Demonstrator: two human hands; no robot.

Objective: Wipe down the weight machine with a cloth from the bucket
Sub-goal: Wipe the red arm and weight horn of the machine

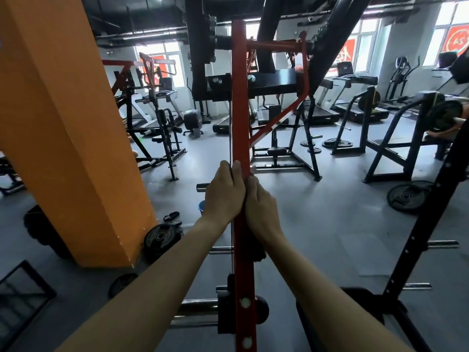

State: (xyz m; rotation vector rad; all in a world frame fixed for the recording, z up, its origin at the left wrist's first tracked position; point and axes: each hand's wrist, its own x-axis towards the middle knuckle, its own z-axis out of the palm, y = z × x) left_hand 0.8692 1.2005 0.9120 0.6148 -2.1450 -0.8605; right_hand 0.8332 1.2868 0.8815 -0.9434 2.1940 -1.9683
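The left hand (pixel 224 191) is seen closed round the red post (pixel 239 97) of the weight machine from the left, fingers curled behind it and the thumb laid up its front face. The right hand (pixel 258 207) is wrapped round the same post from the right, just below, with a dark cloth (pixel 255 248) gripped under the palm and trailing beneath the wrist; how much of the cloth is bunched there cannot be told. The post's long axis is upright, running from the bottom edge of the view to near the top. It is flat-faced, painted red, with 2 pale round fittings low down and a thin black cable along its left edge. A blue bucket (pixel 201 207) is partly hidden behind the left wrist, on the grey floor. An orange pillar (pixel 63 123) stands at the left.
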